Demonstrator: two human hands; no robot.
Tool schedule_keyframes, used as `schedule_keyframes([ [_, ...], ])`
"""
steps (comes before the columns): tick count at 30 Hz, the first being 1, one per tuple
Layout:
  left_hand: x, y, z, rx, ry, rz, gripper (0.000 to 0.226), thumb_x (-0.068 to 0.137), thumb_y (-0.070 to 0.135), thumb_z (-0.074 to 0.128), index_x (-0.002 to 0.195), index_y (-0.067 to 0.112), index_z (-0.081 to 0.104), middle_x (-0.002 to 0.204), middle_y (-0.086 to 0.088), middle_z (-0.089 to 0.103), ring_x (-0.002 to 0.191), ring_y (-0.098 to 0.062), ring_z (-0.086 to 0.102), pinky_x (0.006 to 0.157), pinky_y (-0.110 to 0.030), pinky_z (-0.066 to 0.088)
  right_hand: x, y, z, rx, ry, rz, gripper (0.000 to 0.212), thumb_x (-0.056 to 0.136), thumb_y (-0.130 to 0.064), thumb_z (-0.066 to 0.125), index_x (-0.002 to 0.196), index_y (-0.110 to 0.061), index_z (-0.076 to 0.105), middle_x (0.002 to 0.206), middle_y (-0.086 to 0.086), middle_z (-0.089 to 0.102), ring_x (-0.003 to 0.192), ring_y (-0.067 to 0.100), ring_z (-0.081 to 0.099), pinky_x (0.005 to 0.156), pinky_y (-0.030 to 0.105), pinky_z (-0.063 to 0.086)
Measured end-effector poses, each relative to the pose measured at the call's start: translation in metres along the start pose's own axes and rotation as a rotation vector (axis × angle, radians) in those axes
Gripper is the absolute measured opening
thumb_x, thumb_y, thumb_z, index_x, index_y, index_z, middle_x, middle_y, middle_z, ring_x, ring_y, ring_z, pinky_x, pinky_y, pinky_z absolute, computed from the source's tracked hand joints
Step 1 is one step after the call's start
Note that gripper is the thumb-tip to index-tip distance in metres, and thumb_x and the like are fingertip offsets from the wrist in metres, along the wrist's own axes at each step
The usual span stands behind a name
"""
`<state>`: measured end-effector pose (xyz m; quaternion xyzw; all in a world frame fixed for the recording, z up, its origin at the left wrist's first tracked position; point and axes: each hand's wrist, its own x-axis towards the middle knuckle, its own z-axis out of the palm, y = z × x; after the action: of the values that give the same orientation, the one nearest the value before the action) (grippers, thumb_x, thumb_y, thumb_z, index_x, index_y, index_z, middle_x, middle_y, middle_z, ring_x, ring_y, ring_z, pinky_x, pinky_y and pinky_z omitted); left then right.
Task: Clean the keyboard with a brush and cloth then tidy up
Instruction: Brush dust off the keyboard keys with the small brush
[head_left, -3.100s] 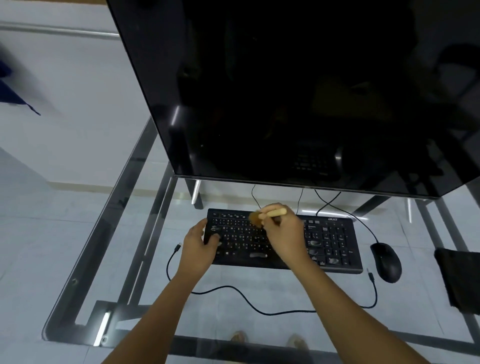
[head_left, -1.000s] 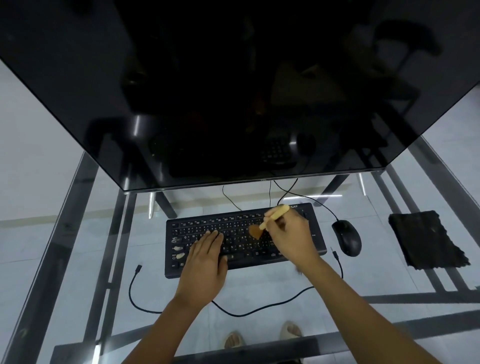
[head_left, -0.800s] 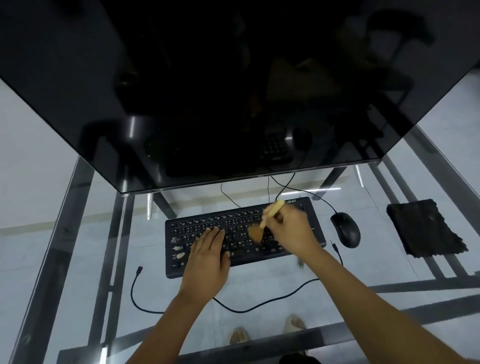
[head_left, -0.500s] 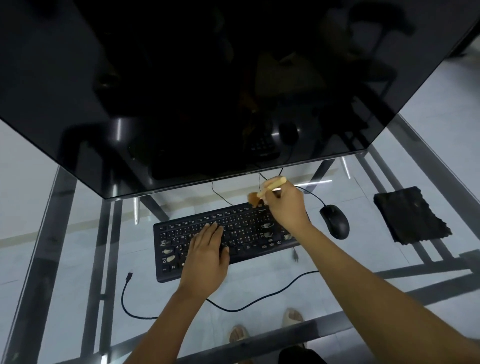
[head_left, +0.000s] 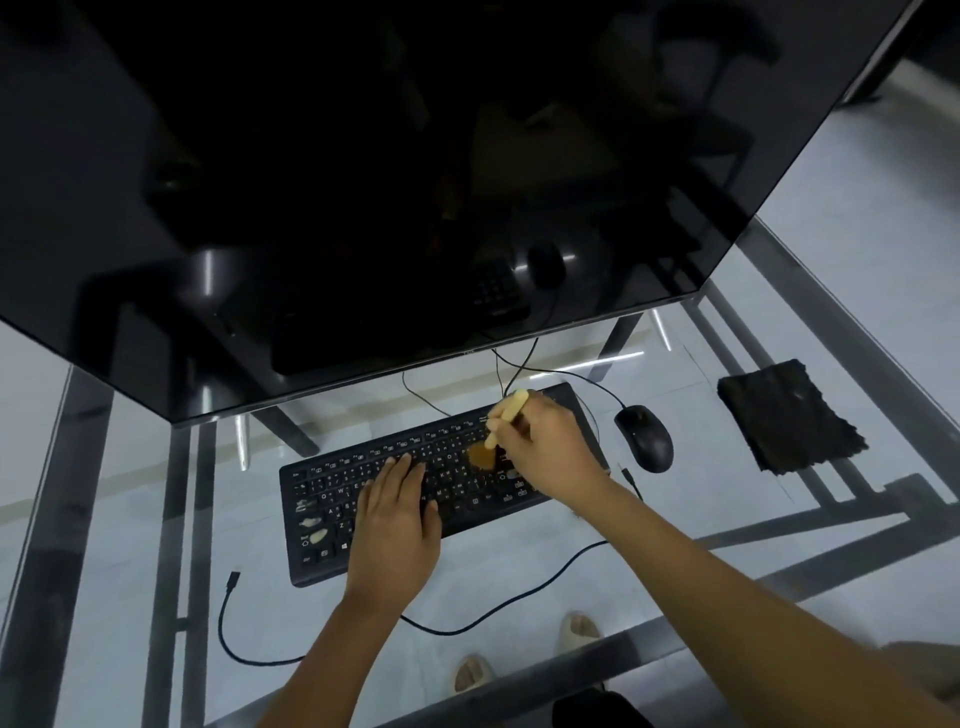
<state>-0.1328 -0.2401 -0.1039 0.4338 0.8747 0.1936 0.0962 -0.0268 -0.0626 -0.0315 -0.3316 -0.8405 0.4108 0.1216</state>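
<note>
While the black keyboard (head_left: 436, 483) lies flat on the glass counter (head_left: 519, 587) below the monitor (head_left: 415, 182), I am mid-brushing. My right hand (head_left: 545, 457) pinches a small brush (head_left: 496, 434), its tan bristles touching the keys right of centre. My left hand (head_left: 395, 525) rests open, fingers flat, steadying the left half. Pale specks sit on the leftmost keys, so brushing seems unfinished. Wiping has likely not begun: the dark cloth (head_left: 789, 415) lies well apart, beyond the mouse (head_left: 644, 436).

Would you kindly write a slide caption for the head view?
Right hand brushes the black keyboard with a small brush while the left hand steadies it.
</note>
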Motion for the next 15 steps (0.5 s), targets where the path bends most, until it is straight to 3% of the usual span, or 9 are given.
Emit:
schedule_keyframes([
  [3,0.001,0.001,0.002,0.018,-0.004,0.005,0.055,0.089,0.034,0.032,0.132,0.008,0.053,0.142,-0.010,0.047,0.137,-0.026,0.036,0.114,-0.047,0.026,0.000,-0.004,-0.001,0.021,-0.293,-0.004,0.010,0.092,-0.023,0.061,0.099,-0.019,0.067,0.092,-0.001,0.071,0.082,0.011,0.068,0.077,0.028,0.058],
  [4,0.001,0.002,0.002,0.020,-0.008,0.005,0.055,0.089,0.035,0.032,0.133,0.008,0.052,0.143,-0.009,0.046,0.138,-0.026,0.034,0.114,-0.046,0.024,0.000,-0.004,0.001,-0.023,-0.287,-0.023,0.012,0.092,-0.022,0.062,0.101,-0.019,0.067,0.095,-0.001,0.071,0.084,0.010,0.068,0.078,0.027,0.058],
  [7,0.005,0.009,0.000,0.031,-0.032,0.019,0.052,0.090,0.031,0.039,0.135,0.010,0.049,0.147,-0.007,0.042,0.141,-0.024,0.031,0.115,-0.045,0.020,0.011,0.002,-0.002,0.062,0.105,-0.010,0.010,0.091,-0.015,0.061,0.099,-0.015,0.067,0.098,-0.002,0.071,0.086,0.010,0.066,0.081,0.025,0.056],
  [8,0.008,0.011,-0.001,0.038,-0.041,0.026,0.051,0.091,0.031,0.041,0.137,0.010,0.048,0.149,-0.007,0.040,0.141,-0.024,0.029,0.115,-0.044,0.018,0.016,0.002,-0.004,0.135,0.120,0.038,0.009,0.091,-0.013,0.060,0.098,-0.015,0.066,0.094,-0.001,0.072,0.084,0.013,0.068,0.081,0.027,0.057],
  [9,0.011,0.013,-0.002,0.045,-0.058,0.031,0.050,0.093,0.030,0.042,0.139,0.010,0.045,0.151,-0.006,0.037,0.143,-0.024,0.025,0.116,-0.044,0.015,0.018,0.000,-0.005,0.196,0.034,0.084,0.009,0.091,-0.013,0.060,0.097,-0.014,0.066,0.088,0.001,0.073,0.080,0.016,0.069,0.079,0.029,0.058],
  [11,0.015,0.016,-0.003,0.047,-0.113,0.034,0.052,0.096,0.030,0.043,0.144,0.012,0.037,0.155,-0.005,0.027,0.146,-0.022,0.015,0.117,-0.041,0.006,0.021,-0.001,-0.004,0.119,-0.104,0.089,0.007,0.092,-0.013,0.059,0.096,-0.013,0.065,0.078,-0.003,0.070,0.070,0.014,0.068,0.070,0.025,0.057],
  [13,0.018,0.022,-0.005,0.055,-0.143,0.044,0.055,0.098,0.033,0.039,0.148,0.013,0.027,0.158,-0.003,0.017,0.147,-0.019,0.006,0.117,-0.040,0.000,0.026,-0.002,-0.008,0.043,0.084,0.094,0.007,0.092,-0.012,0.058,0.094,-0.014,0.065,0.077,-0.009,0.066,0.063,0.003,0.061,0.062,0.015,0.048],
  [15,0.022,0.029,-0.006,0.060,-0.159,0.063,0.056,0.099,0.035,0.035,0.150,0.015,0.021,0.160,-0.003,0.012,0.147,-0.018,0.002,0.118,-0.040,-0.002,0.031,0.002,-0.016,0.119,0.138,0.111,0.009,0.091,-0.012,0.058,0.093,-0.018,0.064,0.082,-0.004,0.071,0.071,0.007,0.067,0.069,0.022,0.055],
])
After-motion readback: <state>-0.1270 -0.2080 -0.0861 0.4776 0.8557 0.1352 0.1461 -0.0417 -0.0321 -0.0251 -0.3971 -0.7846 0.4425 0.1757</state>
